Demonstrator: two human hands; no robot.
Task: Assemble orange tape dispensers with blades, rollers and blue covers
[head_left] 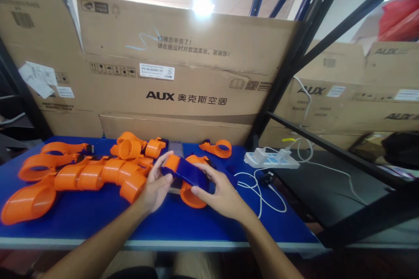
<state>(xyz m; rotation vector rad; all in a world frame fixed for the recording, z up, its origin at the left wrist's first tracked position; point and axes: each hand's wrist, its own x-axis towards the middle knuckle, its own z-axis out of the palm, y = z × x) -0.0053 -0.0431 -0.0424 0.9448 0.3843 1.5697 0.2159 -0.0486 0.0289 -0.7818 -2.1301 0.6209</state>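
Observation:
Between my two hands, above the blue tabletop, is an orange-and-blue tape dispenser. My left hand is closed on its orange end, thumb in front. The blue end is gripped by my right hand, with the thumb along its near side. An orange ring shows just below the blue part; whether it belongs to the held piece I cannot tell. To the left lie several orange tape dispensers, some in a row. Another orange dispenser rests farther back on the right.
A phone-like flat object lies behind my hands. A white power strip with plugs and loose white cable sits at the right. Large cardboard panels stand along the back, beside a black metal post.

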